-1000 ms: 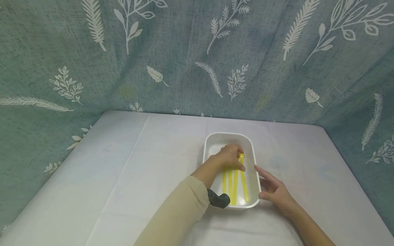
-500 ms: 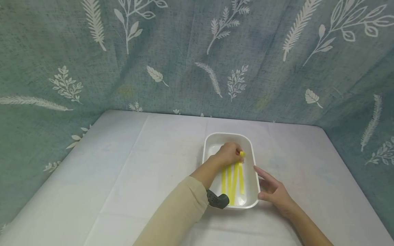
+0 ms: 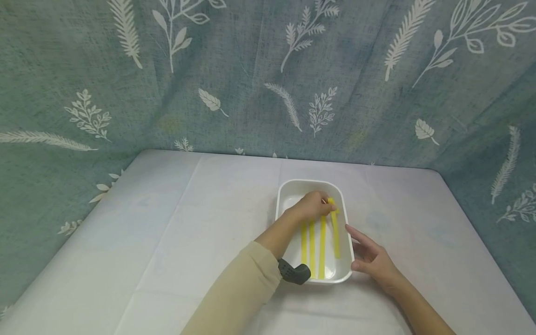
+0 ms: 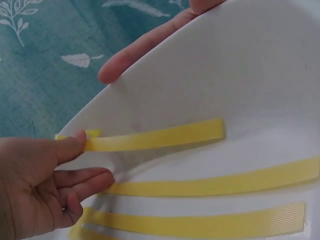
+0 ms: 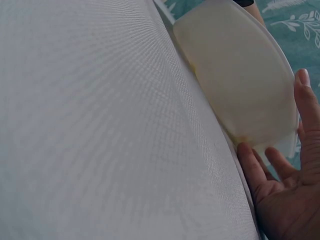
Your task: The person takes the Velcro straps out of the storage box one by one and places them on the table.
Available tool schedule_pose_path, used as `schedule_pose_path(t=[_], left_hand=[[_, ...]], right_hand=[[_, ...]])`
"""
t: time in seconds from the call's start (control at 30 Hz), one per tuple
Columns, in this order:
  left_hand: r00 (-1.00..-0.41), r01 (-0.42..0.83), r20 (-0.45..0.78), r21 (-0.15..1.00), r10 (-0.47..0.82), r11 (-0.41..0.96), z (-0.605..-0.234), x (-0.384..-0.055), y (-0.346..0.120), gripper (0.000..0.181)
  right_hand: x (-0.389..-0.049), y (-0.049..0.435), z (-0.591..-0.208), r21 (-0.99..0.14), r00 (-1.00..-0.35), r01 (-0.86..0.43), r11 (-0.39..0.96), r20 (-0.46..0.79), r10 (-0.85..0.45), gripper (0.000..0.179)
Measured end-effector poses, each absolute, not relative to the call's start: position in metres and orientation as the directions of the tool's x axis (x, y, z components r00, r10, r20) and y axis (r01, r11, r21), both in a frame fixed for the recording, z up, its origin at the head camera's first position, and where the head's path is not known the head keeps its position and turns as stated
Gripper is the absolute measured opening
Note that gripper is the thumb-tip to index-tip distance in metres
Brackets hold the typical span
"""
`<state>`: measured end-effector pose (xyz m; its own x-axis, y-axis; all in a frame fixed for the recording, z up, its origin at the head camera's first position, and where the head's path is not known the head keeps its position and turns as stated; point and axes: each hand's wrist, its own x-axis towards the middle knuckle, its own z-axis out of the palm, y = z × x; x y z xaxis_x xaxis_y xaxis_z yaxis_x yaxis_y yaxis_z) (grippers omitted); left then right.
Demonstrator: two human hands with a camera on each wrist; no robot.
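In the head view, a white rectangular tray [image 3: 310,181] with rounded corners stands on the table. My left hand [image 3: 309,207] reaches into it and pinches the far end of a yellow plastic strip [image 3: 337,237] between thumb and fingers. That strip is the rightmost, and its held end looks folded over. Beside it, several more yellow strips [image 4: 215,186] lie roughly parallel on the tray floor, their far ends partly hidden by my hand. My right hand [image 3: 374,264] touches the tray's right side from outside, fingers and thumb extended; the right wrist view shows its fingertips against the outer wall.
A white cloth [image 3: 201,223] covers the table around the tray. Behind and at both sides hangs a blue-green curtain [image 3: 247,74] with a white leaf print. A dark band [image 3: 294,272] is on my left wrist, over the tray's near left corner.
My left hand has moved slightly away from me, drawing the pinched strip along, so its near end lies farther from the tray's near wall. The neighbouring strip has straightened. My right hand keeps its place.
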<state>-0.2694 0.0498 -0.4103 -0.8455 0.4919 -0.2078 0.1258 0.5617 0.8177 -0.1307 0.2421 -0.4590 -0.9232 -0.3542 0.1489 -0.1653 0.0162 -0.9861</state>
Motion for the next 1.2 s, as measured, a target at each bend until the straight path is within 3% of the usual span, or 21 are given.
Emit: schedule_pose_path(t=[0.4,0.77,0.97,1.2], left_hand=[[-0.795,0.004,-0.201,0.942,0.573,0.336,-0.401,-0.270,0.052,0.024],[-0.781,-0.031,-0.218,0.949,0.585,0.313,-0.386,-0.270,0.053,0.030],[-0.779,0.001,-0.137,0.976,0.612,0.219,-0.379,-0.272,0.048,0.046],[-0.750,0.025,-0.041,0.996,0.660,0.091,-0.366,-0.274,0.039,0.050]], right_hand=[[-0.132,0.242,-0.458,-0.985,-0.916,-0.173,-0.004,0.162,-0.367,0.076],[-0.133,0.244,-0.460,-0.981,-0.910,-0.192,0.001,0.177,-0.376,0.075],[-0.133,0.245,-0.460,-0.983,-0.903,-0.182,-0.020,0.175,-0.393,0.075],[-0.132,0.243,-0.459,-0.980,-0.904,-0.199,-0.021,0.191,-0.382,0.074]])
